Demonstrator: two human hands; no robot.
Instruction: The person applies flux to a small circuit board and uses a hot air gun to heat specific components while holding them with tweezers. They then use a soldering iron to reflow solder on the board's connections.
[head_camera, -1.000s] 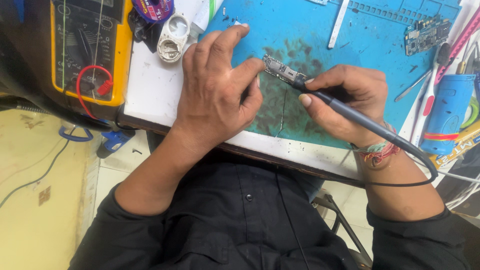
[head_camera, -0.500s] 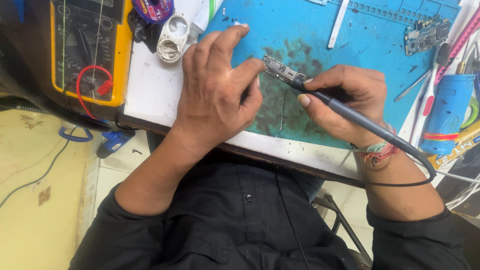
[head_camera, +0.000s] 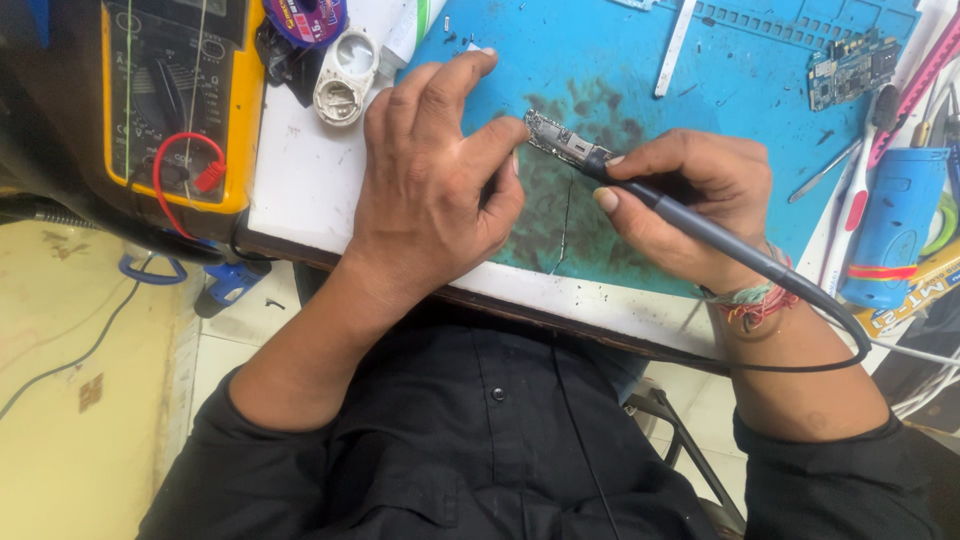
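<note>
Far left: yellow multimeter on the bench edge, red lead loop at its lower face. Just right of it, a purple-labelled spool at the top edge and a small white round casing on the white tabletop. Below the bench edge, a blue tool on the floor side, only partly seen.

Left hand: palm down across the white top and onto the blue work mat. Index finger stretched out toward the top, other fingers curled; thumb and a finger pinch narrow on the left end of the small circuit board, pinning it to the mat.

Board sits mid-mat, on the dark stained patch, between the two hands, tilted slightly down to the right.

Right hand: fingers closed tight around a dark soldering iron in a pen grip. Tip end meets the right end of the board; exact contact spot hidden by the fingers. Iron's black cable runs past the wrist, which has a coloured thread band.

Right of that: thin white strip lying on the mat near the top, second green circuit board at upper right, well apart from the hands. Far right: blue cylindrical tool with a red band, plus tweezers just beside it.
</note>
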